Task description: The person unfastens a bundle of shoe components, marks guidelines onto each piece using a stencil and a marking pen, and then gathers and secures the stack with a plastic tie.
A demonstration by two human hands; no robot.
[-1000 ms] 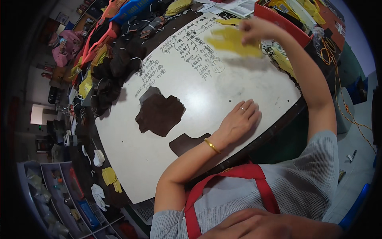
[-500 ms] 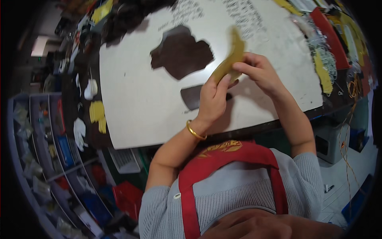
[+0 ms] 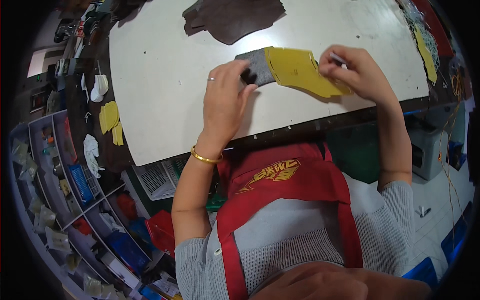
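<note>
Left hand: the left hand (image 3: 227, 102) lies palm down on the grey piece (image 3: 257, 67), fingers spread and pressing its near left end to the white table (image 3: 165, 100); it grips nothing.
Right hand: the right hand (image 3: 357, 72) is curled narrow, pinching a small pale tool (image 3: 337, 58) in its fingertips, and rests on the right end of the yellow template (image 3: 300, 75).
Yellow template: flat card shape, lying over the right part of the grey piece, between the two hands, near the table's near edge.
Grey piece: dark grey material, its left part showing beside the template.
Dark brown leather: a large dark brown leather piece (image 3: 235, 17) lies far of the hands, apart from the template.
Table left side: yellow cut shapes (image 3: 110, 120) and white scraps (image 3: 97, 87) sit on the dark bench beside the table.
Far left: shelf bins (image 3: 55, 170) with small items.
Person: wears a red apron (image 3: 280, 185) and a gold bangle (image 3: 205, 157) on the left wrist.
</note>
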